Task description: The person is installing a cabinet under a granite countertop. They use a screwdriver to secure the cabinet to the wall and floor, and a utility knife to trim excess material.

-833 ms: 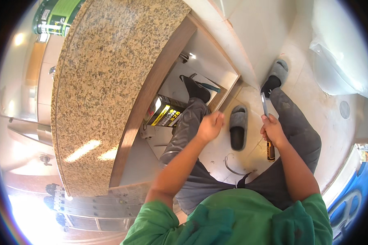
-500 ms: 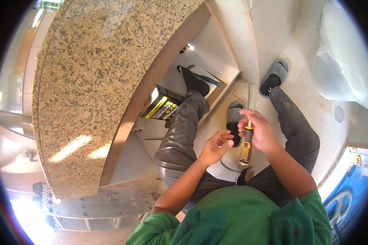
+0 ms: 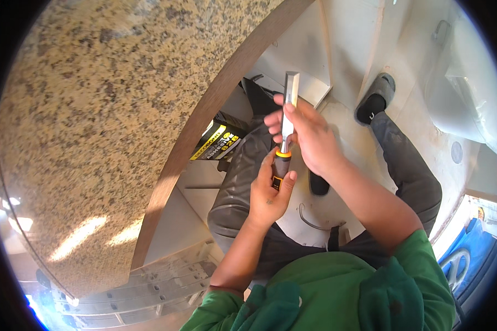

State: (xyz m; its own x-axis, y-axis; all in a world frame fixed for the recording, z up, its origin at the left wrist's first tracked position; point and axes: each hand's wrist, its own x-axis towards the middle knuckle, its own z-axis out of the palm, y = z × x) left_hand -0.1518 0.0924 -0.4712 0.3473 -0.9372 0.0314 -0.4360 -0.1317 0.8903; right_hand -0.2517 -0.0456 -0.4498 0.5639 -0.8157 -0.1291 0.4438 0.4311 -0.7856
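Observation:
A wood chisel (image 3: 290,88) with a broad steel blade and a grey, black and yellow handle stands nearly upright in front of me, blade pointing away. My left hand (image 3: 269,198) is wrapped round its handle. Around the blade is my right hand (image 3: 313,138), its thumb against the near face and its fingers, slightly blurred, showing on the far side. Behind the hands is the open cabinet under the counter, and my left leg reaches into it.
The granite countertop (image 3: 110,110) with a wooden edge (image 3: 196,113) curves along my left. A black and yellow adhesive can (image 3: 221,138) stands in the cabinet. A metal ladder (image 3: 149,295) lies lower left. Clear plastic wrapping (image 3: 463,83) and a blue item (image 3: 474,248) are on the right.
The chisel has moved left and away from me, its blade now plainly showing. My left hand, empty before, has taken its handle; my right hand has shifted from handle to blade.

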